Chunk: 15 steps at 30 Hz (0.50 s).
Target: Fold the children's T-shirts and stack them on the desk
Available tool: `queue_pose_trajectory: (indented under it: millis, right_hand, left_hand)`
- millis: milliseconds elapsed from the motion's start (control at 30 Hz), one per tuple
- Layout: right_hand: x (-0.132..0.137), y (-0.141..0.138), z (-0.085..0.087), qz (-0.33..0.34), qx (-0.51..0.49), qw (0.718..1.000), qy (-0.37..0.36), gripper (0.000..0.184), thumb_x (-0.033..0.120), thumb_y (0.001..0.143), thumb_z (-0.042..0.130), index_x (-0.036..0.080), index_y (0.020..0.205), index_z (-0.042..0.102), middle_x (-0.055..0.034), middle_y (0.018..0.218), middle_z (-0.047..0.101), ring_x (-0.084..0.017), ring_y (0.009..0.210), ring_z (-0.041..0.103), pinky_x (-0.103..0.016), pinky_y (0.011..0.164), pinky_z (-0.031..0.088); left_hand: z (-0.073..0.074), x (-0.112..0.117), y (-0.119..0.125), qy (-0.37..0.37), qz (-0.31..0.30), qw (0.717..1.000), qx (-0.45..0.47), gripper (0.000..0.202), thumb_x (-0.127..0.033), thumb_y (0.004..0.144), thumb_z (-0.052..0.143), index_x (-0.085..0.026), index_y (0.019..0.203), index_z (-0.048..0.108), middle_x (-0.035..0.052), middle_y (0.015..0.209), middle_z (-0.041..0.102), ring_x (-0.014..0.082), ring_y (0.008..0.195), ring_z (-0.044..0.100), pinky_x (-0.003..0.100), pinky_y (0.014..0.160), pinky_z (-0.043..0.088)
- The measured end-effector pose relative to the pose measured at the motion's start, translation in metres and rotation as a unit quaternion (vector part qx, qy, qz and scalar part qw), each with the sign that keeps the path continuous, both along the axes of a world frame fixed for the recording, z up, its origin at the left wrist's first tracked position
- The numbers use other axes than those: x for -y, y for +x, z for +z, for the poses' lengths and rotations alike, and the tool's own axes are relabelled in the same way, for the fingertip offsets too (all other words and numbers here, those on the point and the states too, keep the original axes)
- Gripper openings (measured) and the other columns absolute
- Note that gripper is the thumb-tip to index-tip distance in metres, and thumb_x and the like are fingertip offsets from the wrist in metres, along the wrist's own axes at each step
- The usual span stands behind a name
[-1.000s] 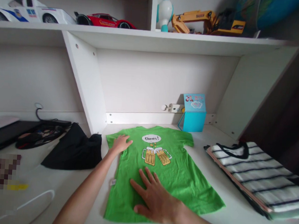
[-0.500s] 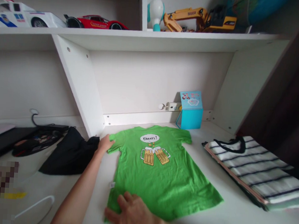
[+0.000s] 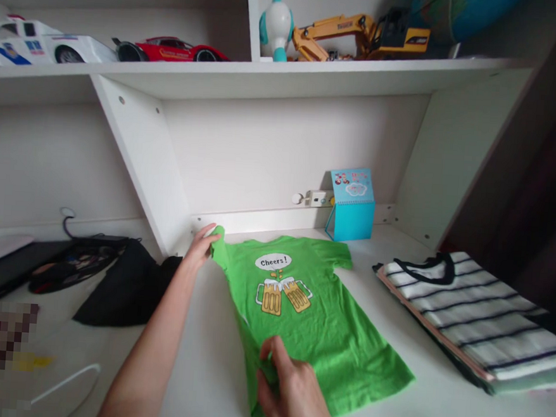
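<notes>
A green T-shirt [image 3: 293, 324] with two beer mugs and "Cheers!" printed on it lies spread on the white desk. My left hand [image 3: 202, 246] pinches the edge of its left sleeve, which is raised off the surface. Lower down, my right hand [image 3: 289, 387] has its fingers closed on the shirt's left side near the hem. That side is lifted and curls inward between the two hands. The right sleeve and right side lie flat.
A stack of folded shirts [image 3: 480, 318], a striped one on top, sits at right. A blue desk calendar [image 3: 352, 217] stands behind the shirt beside a power strip [image 3: 319, 199]. Black cloth [image 3: 115, 289] lies at left. The shelf above [image 3: 316, 74] holds toy vehicles.
Both hands have lifted the shirt's left edge. My right hand has moved right and slightly down with the lower side; my left hand has raised the sleeve.
</notes>
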State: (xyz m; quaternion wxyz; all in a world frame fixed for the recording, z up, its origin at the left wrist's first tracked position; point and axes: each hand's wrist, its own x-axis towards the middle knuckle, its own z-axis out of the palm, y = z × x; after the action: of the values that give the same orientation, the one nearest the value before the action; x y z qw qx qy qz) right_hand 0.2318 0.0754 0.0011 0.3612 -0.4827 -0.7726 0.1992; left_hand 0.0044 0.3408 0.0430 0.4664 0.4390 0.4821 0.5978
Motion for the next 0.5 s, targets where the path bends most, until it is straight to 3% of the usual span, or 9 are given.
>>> queue_pose_trajectory:
  millis: [100,200,367,500]
  right_hand:
    - [0.005,0.013,-0.018,-0.047,-0.029,0.998,0.006,0.024,0.022,0.084,0.03,0.02,0.107,0.038,0.0062,0.052,0.052,-0.012,0.036,0.05,-0.021,0.041,0.03]
    - [0.008,0.024,-0.033,-0.095,-0.021,0.995,0.021,0.019,0.025,0.087,0.028,0.021,0.102,0.039,0.0071,0.047,0.049,-0.013,0.034,0.049,-0.022,0.04,0.029]
    - [0.007,0.036,-0.05,-0.137,0.016,0.989,0.057,0.008,0.024,0.084,0.029,0.023,0.082,0.036,0.0039,0.053,0.053,-0.014,0.037,0.052,-0.022,0.041,0.033]
    - [0.008,0.042,-0.062,-0.15,0.033,0.986,0.063,0.016,0.019,0.083,0.026,0.02,0.092,0.039,0.0025,0.054,0.056,-0.016,0.04,0.055,-0.023,0.042,0.039]
  left_hand:
    - [0.008,-0.011,0.054,0.045,-0.015,0.999,0.009,0.062,-0.009,0.058,0.066,-0.018,0.118,0.052,0.001,0.074,0.064,0.0104,0.055,0.057,0.02,0.05,0.044]
    - [0.0,-0.021,0.108,0.065,-0.006,0.997,-0.042,0.059,-0.01,0.062,0.064,-0.019,0.119,0.051,0.0008,0.074,0.063,0.0105,0.055,0.057,0.021,0.052,0.044]
    - [-0.038,-0.029,0.169,0.062,0.011,0.993,-0.095,0.054,-0.008,0.066,0.063,-0.019,0.118,0.05,0.0061,0.095,0.063,0.0136,0.076,0.061,0.023,0.067,0.047]
    - [-0.066,-0.025,0.181,0.043,0.0,0.988,-0.149,0.051,-0.017,0.073,0.062,-0.016,0.121,0.044,0.013,0.109,0.059,0.0152,0.08,0.062,0.027,0.07,0.049]
